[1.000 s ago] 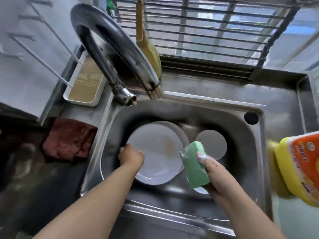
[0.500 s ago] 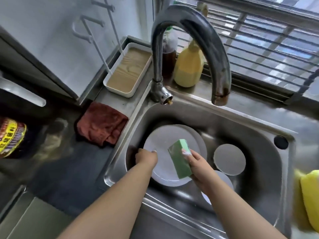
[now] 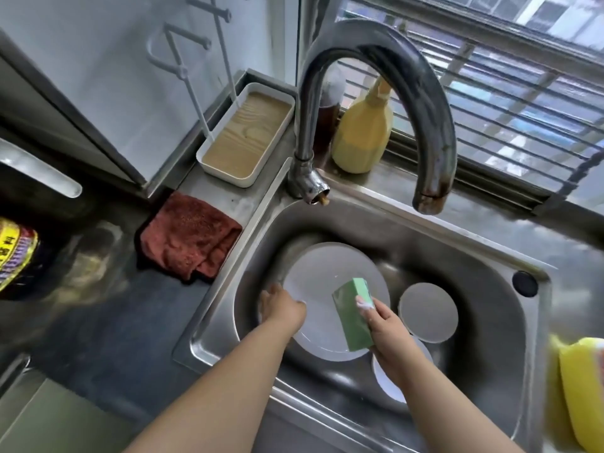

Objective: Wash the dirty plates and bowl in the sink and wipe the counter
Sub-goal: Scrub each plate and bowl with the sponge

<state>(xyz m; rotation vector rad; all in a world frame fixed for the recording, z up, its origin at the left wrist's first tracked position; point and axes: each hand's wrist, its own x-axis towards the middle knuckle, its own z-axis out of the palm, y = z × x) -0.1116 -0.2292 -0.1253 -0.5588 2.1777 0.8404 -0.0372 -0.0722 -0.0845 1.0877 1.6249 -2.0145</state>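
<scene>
Head view puts me looking down into the steel sink [image 3: 483, 256]. My left hand [image 3: 283, 310] grips the left rim of the big white plate [image 3: 327, 276] that lies in the basin, fingers curled over its edge. My right hand [image 3: 389, 328] pinches a green sponge [image 3: 351, 313], thumb on its near face, and the sponge stands on edge against the plate's right half, with a little foam at my fingertip. The two hands are apart, with the plate's face between them. To the right of the plate a smaller round dish [image 3: 428, 312] sits bottom up, and under my right wrist the rim of another white dish [image 3: 387, 384] shows; I cannot tell whether that one is a bowl or a plate. The curved faucet [image 3: 421, 93] arches over the basin. On the counter [image 3: 111, 338] left of the sink lies a crumpled red cloth [image 3: 188, 238], behind it a white tray [image 3: 246, 135], and by the window a yellow bottle [image 3: 362, 132]. A yellow detergent jug [image 3: 585, 390] shows at the right edge
</scene>
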